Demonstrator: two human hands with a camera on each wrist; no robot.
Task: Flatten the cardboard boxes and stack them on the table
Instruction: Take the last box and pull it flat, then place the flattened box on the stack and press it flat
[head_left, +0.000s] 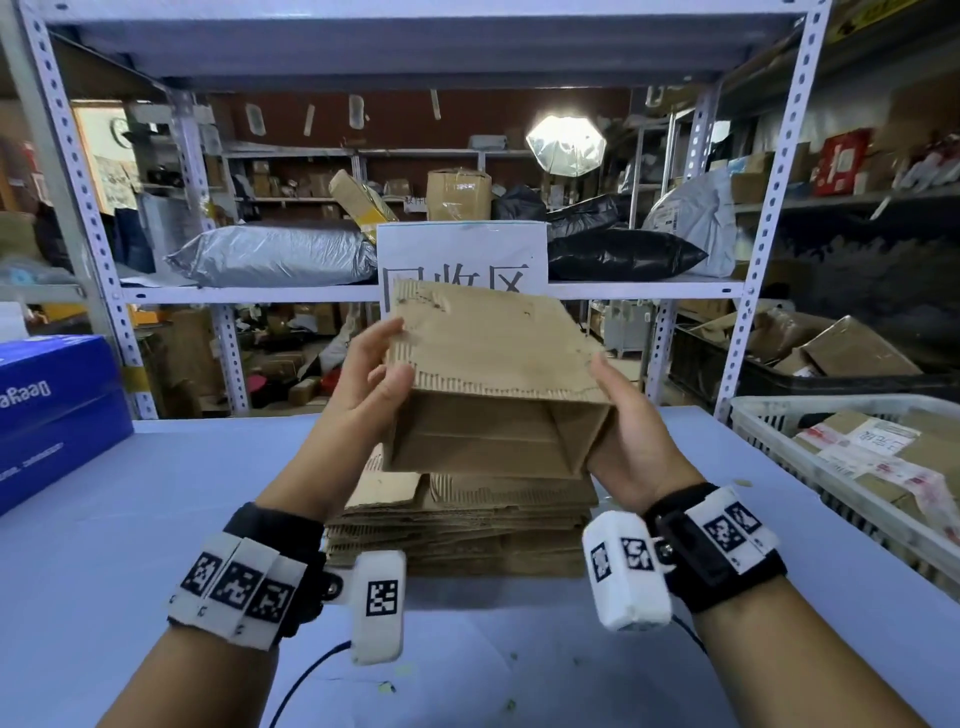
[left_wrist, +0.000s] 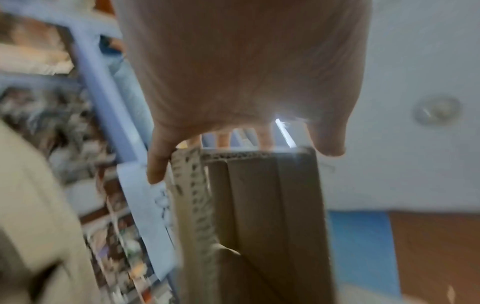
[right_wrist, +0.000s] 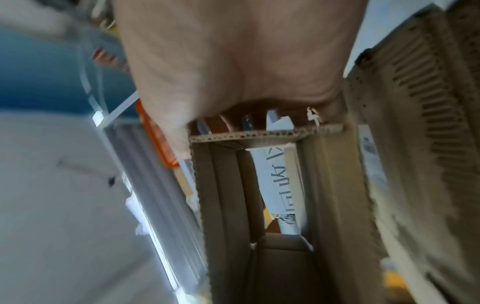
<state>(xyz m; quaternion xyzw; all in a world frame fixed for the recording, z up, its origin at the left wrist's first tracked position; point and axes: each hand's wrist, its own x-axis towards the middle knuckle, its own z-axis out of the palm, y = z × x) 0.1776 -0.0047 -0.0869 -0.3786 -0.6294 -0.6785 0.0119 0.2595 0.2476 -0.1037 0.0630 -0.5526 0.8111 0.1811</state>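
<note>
In the head view I hold a brown cardboard box (head_left: 493, 358) in the air, its open end facing me. My left hand (head_left: 382, 358) grips its left side, thumb on the torn top edge and fingers on the upper panel. At the right side my right hand (head_left: 623, 415) grips it, thumb on top. Below the box a stack of flattened cardboard (head_left: 467, 525) lies on the blue table (head_left: 156, 519). The left wrist view shows the left hand (left_wrist: 233, 82) on the box's (left_wrist: 270, 205) edge. The right wrist view shows the right hand (right_wrist: 233, 61) and the box's hollow inside (right_wrist: 226, 205).
A blue carton (head_left: 52, 410) sits at the table's left edge. On the right stands a white basket (head_left: 769, 415) with taped parcels. Behind the table is a metal shelf (head_left: 649, 288) with bags and a paper sign (head_left: 462, 249). A black cable (head_left: 306, 680) lies near the front.
</note>
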